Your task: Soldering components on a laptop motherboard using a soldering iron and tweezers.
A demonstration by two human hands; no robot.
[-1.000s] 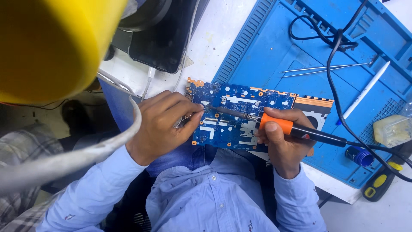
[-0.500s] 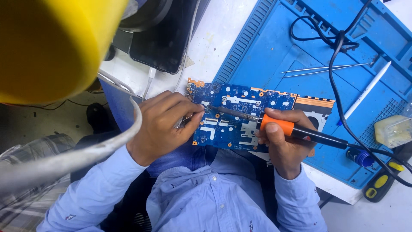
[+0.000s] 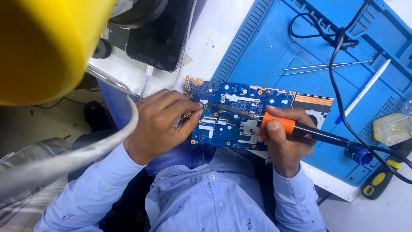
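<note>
Circuit board [image 3: 240, 114] overhangs the mat's [image 3: 300, 43] near edge; tweezers [image 3: 322, 67] lie behind it, seemingly on the mat.

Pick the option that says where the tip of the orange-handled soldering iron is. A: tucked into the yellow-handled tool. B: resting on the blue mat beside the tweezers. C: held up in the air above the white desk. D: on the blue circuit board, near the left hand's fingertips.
D: the right hand holds the soldering iron with its tip down on the circuit board, right by the left hand.
</note>
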